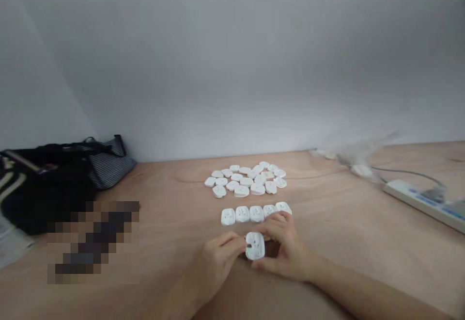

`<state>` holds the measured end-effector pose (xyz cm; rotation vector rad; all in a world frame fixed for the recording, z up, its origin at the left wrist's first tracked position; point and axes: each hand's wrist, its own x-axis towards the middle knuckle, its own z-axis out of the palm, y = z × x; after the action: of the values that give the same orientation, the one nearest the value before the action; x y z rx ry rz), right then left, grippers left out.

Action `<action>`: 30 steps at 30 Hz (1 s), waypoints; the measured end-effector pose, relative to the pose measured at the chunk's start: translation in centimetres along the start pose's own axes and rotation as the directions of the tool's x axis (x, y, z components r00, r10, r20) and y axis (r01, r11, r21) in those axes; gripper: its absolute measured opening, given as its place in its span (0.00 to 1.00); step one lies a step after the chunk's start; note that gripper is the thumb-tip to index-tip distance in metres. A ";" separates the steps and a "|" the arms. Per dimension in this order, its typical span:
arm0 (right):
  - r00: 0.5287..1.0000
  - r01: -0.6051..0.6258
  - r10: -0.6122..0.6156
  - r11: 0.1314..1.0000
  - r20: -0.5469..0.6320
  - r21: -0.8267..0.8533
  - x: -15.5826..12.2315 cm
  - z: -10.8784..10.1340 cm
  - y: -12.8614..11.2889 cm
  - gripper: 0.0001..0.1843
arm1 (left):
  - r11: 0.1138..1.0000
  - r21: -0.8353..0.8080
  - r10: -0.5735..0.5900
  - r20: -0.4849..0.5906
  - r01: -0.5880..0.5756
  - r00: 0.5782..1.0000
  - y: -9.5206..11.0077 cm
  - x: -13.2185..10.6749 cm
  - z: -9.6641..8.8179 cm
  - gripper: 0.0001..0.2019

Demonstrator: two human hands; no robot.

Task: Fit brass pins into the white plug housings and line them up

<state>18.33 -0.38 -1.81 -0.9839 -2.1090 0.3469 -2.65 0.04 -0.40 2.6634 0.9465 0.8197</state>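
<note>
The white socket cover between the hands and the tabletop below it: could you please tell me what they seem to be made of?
The white socket cover looks like moulded plastic, matte and smooth, with neatly rounded edges. The tabletop looks like plywood or wood veneer: pale, with faint grain lines and a low sheen. Any coating cannot be told.

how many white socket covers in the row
5. They lie in one line on the wooden table, from the leftmost socket cover to the rightmost socket cover, just beyond the right hand and left hand, which hold another socket cover.
</note>
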 end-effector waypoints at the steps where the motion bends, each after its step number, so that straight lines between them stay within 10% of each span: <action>1: 1.000 0.003 -0.003 1.000 0.000 -0.006 0.0 0.0 0.0 0.23 | 1.000 0.008 0.002 0.008 -0.002 1.000 0.0 0.0 0.0 0.12; 17: 1.000 0.007 -0.007 1.000 -0.015 0.011 0.0 0.1 -0.1 0.23 | 0.997 -0.057 -0.061 -0.253 0.048 0.966 -1.4 0.1 -1.4 0.08; 23: 1.000 -0.002 0.002 1.000 -0.007 0.020 0.0 -0.1 0.0 0.22 | 0.967 -0.109 -0.202 0.212 0.228 0.956 -3.3 -0.5 -3.7 0.09; 30: 1.000 0.001 0.000 1.000 -0.011 0.031 -0.1 -0.1 0.1 0.23 | 0.963 -0.118 -0.225 0.131 0.241 0.965 -3.1 -0.5 -1.7 0.05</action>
<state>18.45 -0.40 -1.81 -0.9654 -2.0882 0.3717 -5.54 2.18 -0.34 2.3998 1.1081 0.6430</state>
